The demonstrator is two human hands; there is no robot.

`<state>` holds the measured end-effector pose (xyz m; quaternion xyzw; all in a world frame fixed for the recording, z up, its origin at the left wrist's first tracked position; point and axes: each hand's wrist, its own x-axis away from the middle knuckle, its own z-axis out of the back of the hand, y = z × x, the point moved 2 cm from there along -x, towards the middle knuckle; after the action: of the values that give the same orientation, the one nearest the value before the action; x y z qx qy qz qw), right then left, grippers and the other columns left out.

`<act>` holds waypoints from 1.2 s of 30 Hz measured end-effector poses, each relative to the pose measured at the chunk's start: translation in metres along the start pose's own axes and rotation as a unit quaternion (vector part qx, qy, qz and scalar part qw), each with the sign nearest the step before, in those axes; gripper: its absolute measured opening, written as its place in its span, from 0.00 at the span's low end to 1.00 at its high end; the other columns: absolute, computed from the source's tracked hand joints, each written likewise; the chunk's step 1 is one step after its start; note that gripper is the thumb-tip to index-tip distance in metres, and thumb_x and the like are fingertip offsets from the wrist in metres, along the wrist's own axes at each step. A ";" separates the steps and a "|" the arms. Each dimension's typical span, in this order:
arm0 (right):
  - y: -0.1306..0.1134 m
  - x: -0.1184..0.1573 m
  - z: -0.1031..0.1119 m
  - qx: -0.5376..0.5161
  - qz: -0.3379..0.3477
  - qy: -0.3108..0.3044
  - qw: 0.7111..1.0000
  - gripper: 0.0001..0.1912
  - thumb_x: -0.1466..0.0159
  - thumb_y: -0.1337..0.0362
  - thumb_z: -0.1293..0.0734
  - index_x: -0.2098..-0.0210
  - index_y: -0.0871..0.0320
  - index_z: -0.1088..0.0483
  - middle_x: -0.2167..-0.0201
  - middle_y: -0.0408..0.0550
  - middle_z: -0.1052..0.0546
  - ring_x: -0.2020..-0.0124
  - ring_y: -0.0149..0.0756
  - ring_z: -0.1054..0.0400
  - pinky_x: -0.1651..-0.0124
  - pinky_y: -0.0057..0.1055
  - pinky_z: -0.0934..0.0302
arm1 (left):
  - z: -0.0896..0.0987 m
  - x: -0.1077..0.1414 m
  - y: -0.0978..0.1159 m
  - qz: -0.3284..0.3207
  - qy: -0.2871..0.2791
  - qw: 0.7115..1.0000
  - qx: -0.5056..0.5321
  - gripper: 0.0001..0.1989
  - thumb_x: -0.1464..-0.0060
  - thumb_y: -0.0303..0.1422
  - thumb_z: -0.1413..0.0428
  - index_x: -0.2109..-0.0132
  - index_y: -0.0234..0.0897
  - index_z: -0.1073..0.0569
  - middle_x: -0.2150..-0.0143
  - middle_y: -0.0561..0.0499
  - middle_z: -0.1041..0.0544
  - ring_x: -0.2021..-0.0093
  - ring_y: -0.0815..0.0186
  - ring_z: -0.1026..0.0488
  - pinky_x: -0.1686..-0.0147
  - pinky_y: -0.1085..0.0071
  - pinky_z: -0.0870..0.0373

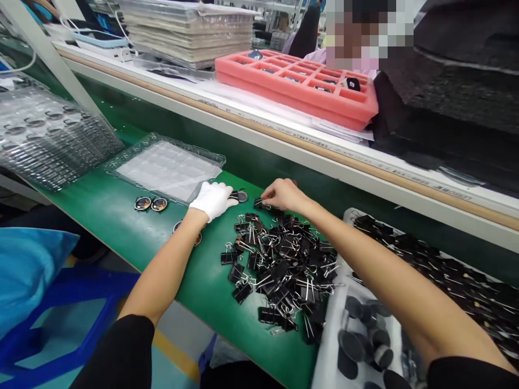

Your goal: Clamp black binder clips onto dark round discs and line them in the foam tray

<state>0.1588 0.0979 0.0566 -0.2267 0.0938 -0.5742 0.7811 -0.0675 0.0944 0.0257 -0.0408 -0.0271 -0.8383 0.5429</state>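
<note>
My left hand (213, 200), in a white glove, is closed on a small round dark-faced part (242, 196) that pokes out past the fingertips. Just to its right, my bare right hand (284, 195) pinches a black binder clip (258, 203) at the upper edge of a heap of binder clips (284, 254) with silver wire handles. On the green table (162, 235), a pair of round, amber-tinted lens-like pieces (151, 203) lies to the left. Another round piece (198, 239) is partly hidden under my left forearm.
A clear plastic tray (162, 165) with a white sheet lies behind my left hand. Stacked clear trays (52, 140) stand at far left. A white bin (330, 329) with round dark discs is at right, beside more clips (446, 275). A pink foam tray (292, 89) rests on the raised shelf, near another person.
</note>
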 end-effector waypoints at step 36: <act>-0.033 -0.087 -0.068 -0.039 -0.126 0.124 0.983 0.28 0.27 0.44 0.56 0.50 0.51 0.33 0.43 0.60 0.32 0.37 0.61 0.42 0.39 0.66 0.47 | 0.003 0.006 -0.009 -0.029 0.009 0.999 -0.023 0.24 0.39 0.51 0.41 0.53 0.31 0.22 0.55 0.37 0.22 0.51 0.44 0.25 0.52 0.52 0.38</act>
<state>0.0748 0.1553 0.0026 -0.1944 0.1829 -0.6877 0.6751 -0.0784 0.0927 0.0296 -0.0453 -0.0038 -0.8545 0.5175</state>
